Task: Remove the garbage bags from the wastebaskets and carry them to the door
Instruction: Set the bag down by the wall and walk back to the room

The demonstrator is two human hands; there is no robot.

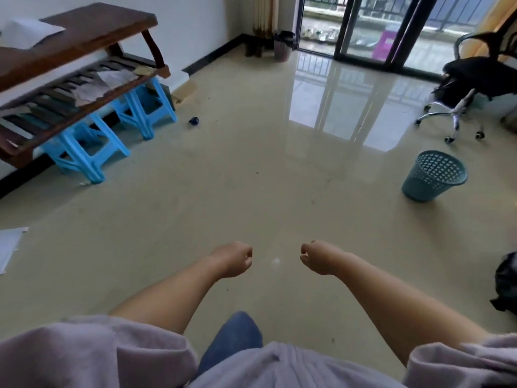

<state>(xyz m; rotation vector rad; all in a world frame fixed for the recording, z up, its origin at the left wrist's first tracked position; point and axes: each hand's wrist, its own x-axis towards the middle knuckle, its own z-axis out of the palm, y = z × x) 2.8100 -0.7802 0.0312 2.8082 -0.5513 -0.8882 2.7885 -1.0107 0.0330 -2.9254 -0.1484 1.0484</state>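
Note:
A teal mesh wastebasket (435, 176) stands on the floor at the right, with no bag visible in it. A second wastebasket (283, 46), lined with a dark bag, stands far back by the glass balcony door (363, 26). A black garbage bag (507, 284) lies on the floor at the right edge, partly cut off. My left hand (233, 259) and my right hand (317, 257) hang out in front of me over bare floor, fingers loosely curled, holding nothing.
A wooden bench (78, 68) rests on blue plastic stools (84, 152) along the left wall. A black office chair (475, 79) stands at the right. Small dark debris (193, 120) and papers (9, 245) lie on the glossy tile floor.

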